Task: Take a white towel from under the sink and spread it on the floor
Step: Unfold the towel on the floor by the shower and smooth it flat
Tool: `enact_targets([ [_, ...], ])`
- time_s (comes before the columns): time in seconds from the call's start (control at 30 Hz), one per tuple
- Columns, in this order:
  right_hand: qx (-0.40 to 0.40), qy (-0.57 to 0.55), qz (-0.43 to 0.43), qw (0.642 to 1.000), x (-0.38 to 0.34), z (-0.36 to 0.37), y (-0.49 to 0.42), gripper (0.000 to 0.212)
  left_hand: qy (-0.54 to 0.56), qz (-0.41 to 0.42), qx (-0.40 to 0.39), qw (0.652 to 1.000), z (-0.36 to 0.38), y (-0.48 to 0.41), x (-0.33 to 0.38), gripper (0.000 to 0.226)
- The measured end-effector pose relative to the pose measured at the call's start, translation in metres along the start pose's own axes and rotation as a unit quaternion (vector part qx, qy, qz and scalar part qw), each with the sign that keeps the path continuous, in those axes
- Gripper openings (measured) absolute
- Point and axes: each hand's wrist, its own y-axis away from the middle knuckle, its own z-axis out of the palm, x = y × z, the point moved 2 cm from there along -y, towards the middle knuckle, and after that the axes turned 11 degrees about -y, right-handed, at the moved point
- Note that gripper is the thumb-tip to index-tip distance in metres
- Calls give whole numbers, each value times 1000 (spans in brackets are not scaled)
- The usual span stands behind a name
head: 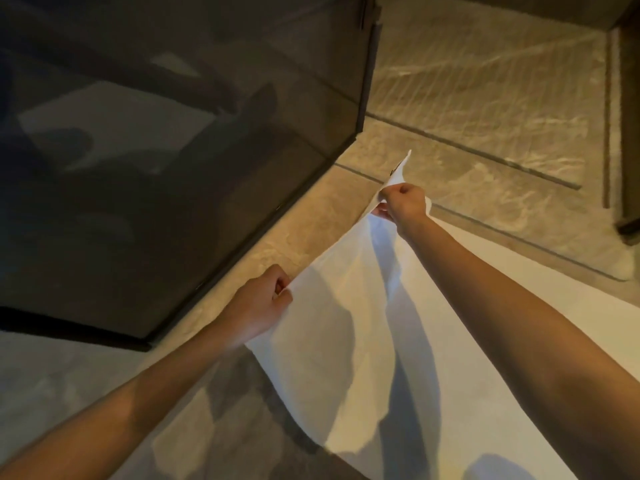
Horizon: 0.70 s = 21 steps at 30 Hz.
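white towel (346, 341) running off btm edge, R forearm (502, 289) covering part of it, fingertips of L hand (263, 303) & R hand (403, 202) hiding behind cloth

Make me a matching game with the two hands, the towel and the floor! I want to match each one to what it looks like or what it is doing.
Things:
1. left hand
2. right hand
3. towel
4. floor

Descriptions:
a. beige tiles with dark lines between them
b. grips the cloth near its far corner, farther from the camera
c. white, hangs in folds between both hands
d. grips the cloth's edge nearer the camera, beside the dark glass

Pairs: 1-d, 2-b, 3-c, 4-a
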Motion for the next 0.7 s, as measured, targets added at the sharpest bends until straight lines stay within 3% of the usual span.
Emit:
enact_targets([
  [0.27,11,21,12,1000,32,58,-13,21,-36,-63,40,997,-3,-29,-56,4],
  [0.57,5,51,51,997,59,67,-19,24,-77,-110,52,990,17,-47,-90,20],
  [0.7,-15,114,53,992,67,65,-17,3,-49,-108,19,993,26,-46,-93,36],
])
